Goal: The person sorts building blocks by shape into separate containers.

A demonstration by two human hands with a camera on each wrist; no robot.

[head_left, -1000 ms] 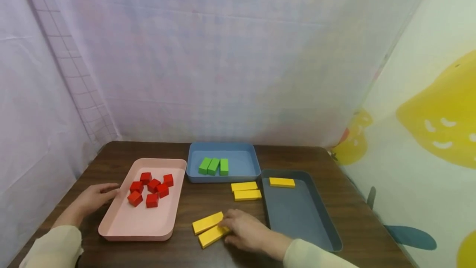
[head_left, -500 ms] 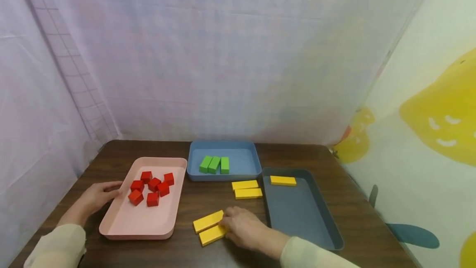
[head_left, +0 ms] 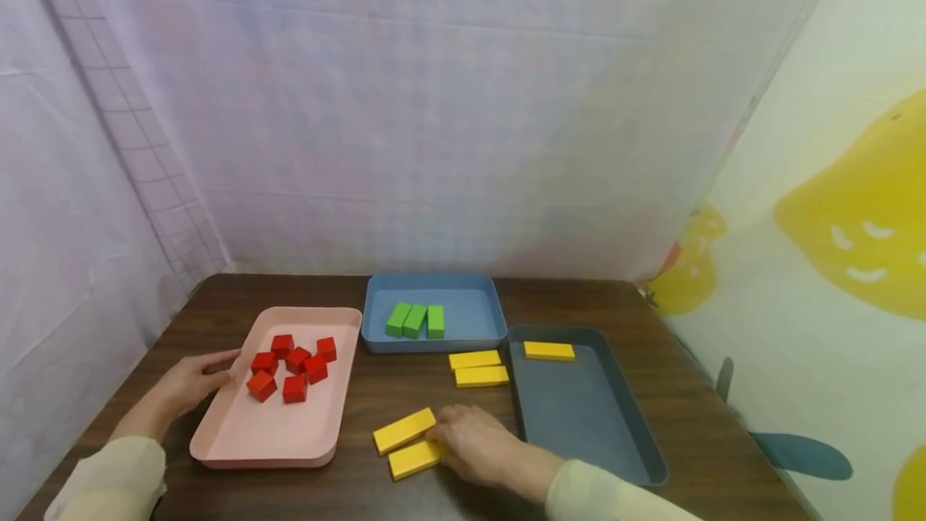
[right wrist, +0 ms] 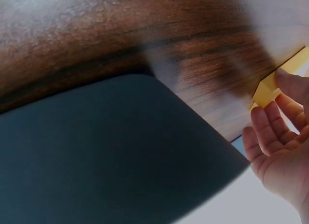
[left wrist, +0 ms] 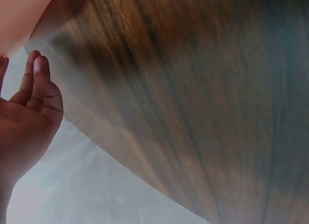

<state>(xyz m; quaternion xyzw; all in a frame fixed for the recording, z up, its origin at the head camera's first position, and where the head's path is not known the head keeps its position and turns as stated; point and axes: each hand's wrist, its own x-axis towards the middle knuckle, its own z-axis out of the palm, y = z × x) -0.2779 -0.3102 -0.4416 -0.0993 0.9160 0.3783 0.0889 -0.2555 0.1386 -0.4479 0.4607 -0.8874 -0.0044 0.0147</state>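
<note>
My right hand (head_left: 477, 445) pinches the right end of the nearer yellow block (head_left: 414, 461) at the front of the table. In the right wrist view the thumb lies on one side of that yellow block (right wrist: 264, 92), fingertips on the other. A second yellow block (head_left: 403, 430) lies just behind it, slightly angled. At the left, my left hand (head_left: 190, 383) touches the left rim of the pink tray (head_left: 275, 441) with loosely extended fingers. Several red cubes (head_left: 295, 389) lie inside this tray. The left wrist view shows the hand (left wrist: 29, 113) beside the tray's edge.
A blue tray (head_left: 470, 312) at the back holds three green blocks (head_left: 415, 322). The dark grey tray (head_left: 579, 416) on the right has one yellow block (head_left: 549, 351) at its far end. Two yellow blocks (head_left: 481, 376) lie just left of the grey tray.
The nearer yellow block has shifted slightly right with my right hand, away from the one behind it. My left fingers reach a little farther over the pink tray's rim.
</note>
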